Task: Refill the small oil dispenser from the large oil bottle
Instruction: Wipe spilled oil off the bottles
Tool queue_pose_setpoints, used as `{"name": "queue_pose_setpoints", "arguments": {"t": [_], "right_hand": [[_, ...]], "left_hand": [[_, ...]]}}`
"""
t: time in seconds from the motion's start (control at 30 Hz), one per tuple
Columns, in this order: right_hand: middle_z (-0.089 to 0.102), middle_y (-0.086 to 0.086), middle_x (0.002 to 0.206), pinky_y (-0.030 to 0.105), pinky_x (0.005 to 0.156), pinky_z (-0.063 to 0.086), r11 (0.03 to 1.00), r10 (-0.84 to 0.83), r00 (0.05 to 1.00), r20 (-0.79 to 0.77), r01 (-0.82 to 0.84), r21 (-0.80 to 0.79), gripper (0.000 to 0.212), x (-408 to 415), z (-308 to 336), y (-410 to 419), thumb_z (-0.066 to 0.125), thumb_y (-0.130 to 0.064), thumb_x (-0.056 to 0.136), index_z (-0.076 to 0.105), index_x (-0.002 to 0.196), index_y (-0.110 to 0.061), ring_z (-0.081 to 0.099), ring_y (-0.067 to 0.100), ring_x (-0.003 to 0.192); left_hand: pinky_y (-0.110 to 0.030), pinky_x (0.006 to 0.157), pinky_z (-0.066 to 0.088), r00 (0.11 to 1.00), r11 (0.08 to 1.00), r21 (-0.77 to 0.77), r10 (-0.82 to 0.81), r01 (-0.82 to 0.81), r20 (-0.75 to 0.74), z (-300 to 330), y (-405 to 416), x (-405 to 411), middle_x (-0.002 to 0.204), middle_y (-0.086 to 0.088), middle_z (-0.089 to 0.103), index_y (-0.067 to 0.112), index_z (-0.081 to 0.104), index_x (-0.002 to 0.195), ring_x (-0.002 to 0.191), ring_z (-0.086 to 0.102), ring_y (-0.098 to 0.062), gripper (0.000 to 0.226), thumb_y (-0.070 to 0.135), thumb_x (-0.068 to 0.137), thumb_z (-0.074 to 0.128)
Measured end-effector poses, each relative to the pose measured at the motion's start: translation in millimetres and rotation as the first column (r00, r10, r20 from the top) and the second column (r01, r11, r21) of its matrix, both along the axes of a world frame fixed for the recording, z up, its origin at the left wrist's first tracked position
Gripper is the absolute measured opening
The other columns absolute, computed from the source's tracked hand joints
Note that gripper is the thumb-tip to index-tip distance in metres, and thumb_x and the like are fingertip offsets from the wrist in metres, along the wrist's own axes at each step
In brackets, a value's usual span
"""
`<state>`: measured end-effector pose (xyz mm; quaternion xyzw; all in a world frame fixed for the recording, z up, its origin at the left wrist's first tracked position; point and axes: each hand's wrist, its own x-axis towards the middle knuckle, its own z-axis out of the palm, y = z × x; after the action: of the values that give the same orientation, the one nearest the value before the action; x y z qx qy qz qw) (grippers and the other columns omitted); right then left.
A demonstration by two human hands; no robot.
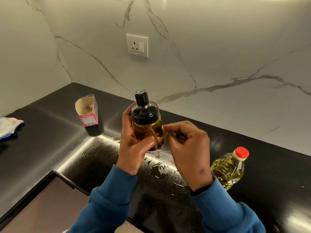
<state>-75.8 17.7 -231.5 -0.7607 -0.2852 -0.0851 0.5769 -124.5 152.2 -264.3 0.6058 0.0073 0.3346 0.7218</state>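
The small oil dispenser (pixel 147 121) is a clear jar of amber oil with a black cap and black pump top, held upright above the black counter. My left hand (pixel 134 142) grips its body from the left, thumb across the front. At the jar's right side my right hand (pixel 186 145) has its fingers curled and pinches something small and yellowish against the glass; what it is I cannot tell. The large oil bottle (pixel 230 167) stands on the counter to the right, clear plastic with yellow oil, its red cap on.
The black counter (pixel 55 143) has wet smears (pixel 161 167) under the hands. An opened red carton (pixel 87 111) stands at the back left, a white-and-blue packet (pixel 9 126) lies at the far left edge. A wall socket (pixel 137 45) sits on the marble backsplash.
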Motion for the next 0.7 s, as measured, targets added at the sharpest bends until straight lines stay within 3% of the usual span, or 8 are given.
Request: {"name": "queue_pose_setpoints", "arguments": {"t": [0.07, 0.2, 0.3, 0.43, 0.6, 0.7], "right_hand": [[0.070, -0.005, 0.092, 0.016, 0.072, 0.056, 0.998, -0.011, 0.997, 0.076, 0.006, 0.069, 0.017, -5, 11, 0, 0.074, 0.000, 0.084, 0.078, 0.092, -0.014, 0.068, 0.006, 0.083], [0.071, 0.000, 0.094, 0.015, 0.076, 0.055, 0.985, -0.068, 0.983, 0.171, 0.038, 0.171, 0.015, -1, 25, 4, 0.071, 0.001, 0.085, 0.076, 0.095, -0.010, 0.068, 0.007, 0.088], [0.071, -0.005, 0.091, 0.012, 0.074, 0.053, 0.995, -0.048, 0.997, 0.066, 0.042, 0.087, 0.020, 2, 13, 6, 0.071, 0.000, 0.085, 0.076, 0.094, -0.017, 0.067, 0.005, 0.085], [0.070, -0.006, 0.090, 0.016, 0.072, 0.055, 1.000, 0.010, 0.999, 0.043, -0.011, 0.009, 0.017, -10, 0, 3, 0.074, -0.002, 0.083, 0.078, 0.092, -0.016, 0.067, 0.006, 0.083], [0.071, 0.004, 0.095, 0.019, 0.077, 0.056, 0.983, 0.009, 0.980, 0.199, -0.045, 0.180, 0.013, -16, 22, 12, 0.072, 0.003, 0.085, 0.076, 0.094, -0.006, 0.069, 0.010, 0.089], [0.073, 0.006, 0.093, 0.020, 0.078, 0.055, 0.966, -0.057, 0.987, 0.149, 0.016, 0.259, 0.017, 5, 24, 20, 0.070, 0.004, 0.086, 0.076, 0.095, -0.009, 0.069, 0.011, 0.088]], "left_hand": [[-0.035, 0.077, 0.059, 0.999, 0.999, -0.001, -0.036, 0.036, -0.019, -3, -1, 1, 0.112, -0.013, 0.062, 0.022, 0.041, 0.141, 0.092, 0.067, -0.026, 0.086, -0.016, 0.067, 0.065], [-0.036, 0.072, 0.058, 0.996, 0.997, 0.006, -0.082, 0.082, 0.015, -1, -7, -2, 0.116, -0.027, 0.056, 0.032, 0.048, 0.136, 0.090, 0.062, -0.035, 0.083, 0.001, 0.063, 0.072], [-0.043, 0.077, 0.059, 0.996, 0.996, 0.043, -0.078, 0.076, 0.049, 6, -6, -6, 0.121, -0.023, 0.058, 0.021, 0.042, 0.141, 0.097, 0.063, -0.039, 0.085, -0.011, 0.066, 0.069], [-0.034, 0.076, 0.058, 0.999, 0.999, 0.047, -0.025, 0.023, 0.049, 12, 7, -8, 0.112, -0.014, 0.059, 0.015, 0.040, 0.138, 0.090, 0.067, -0.029, 0.078, -0.012, 0.069, 0.066], [-0.034, 0.067, 0.056, 0.999, 0.999, 0.007, -0.039, 0.039, -0.011, 8, 4, -12, 0.099, -0.015, 0.062, 0.024, 0.052, 0.125, 0.080, 0.064, -0.028, 0.068, 0.010, 0.062, 0.074], [-0.043, 0.073, 0.059, 0.997, 0.995, 0.066, -0.074, 0.075, -0.017, 7, 0, -11, 0.106, -0.016, 0.062, 0.025, 0.054, 0.122, 0.090, 0.063, -0.035, 0.067, 0.008, 0.060, 0.076]]}}
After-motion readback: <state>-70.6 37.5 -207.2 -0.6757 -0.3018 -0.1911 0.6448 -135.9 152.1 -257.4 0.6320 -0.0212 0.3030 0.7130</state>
